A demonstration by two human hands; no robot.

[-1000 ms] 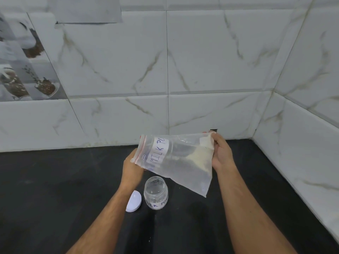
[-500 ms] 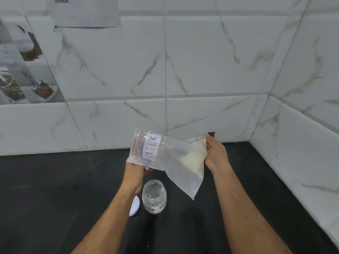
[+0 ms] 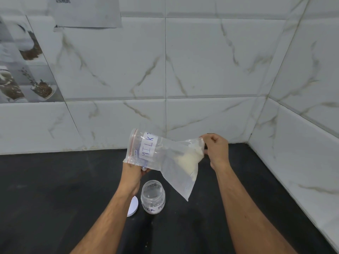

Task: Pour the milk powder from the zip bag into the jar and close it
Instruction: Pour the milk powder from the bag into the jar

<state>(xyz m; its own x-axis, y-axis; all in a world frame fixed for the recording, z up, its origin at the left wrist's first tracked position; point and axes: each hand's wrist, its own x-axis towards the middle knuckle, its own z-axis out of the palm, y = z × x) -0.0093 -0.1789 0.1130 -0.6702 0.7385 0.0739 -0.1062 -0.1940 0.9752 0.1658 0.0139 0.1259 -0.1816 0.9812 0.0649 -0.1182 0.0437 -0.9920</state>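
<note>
Since a moment ago the zip bag (image 3: 161, 158) has swung so its sealed red-striped mouth stands higher at the left, and the milk powder (image 3: 189, 158) has bunched toward the right corner. The left hand (image 3: 134, 173) grips the bag from beneath near the mouth, fingers curled; the right hand (image 3: 216, 149) pinches the far corner, raised. Below, the open glass jar (image 3: 153, 197) stands on the black counter (image 3: 55, 198), its white lid (image 3: 133, 206) just beside it.
</note>
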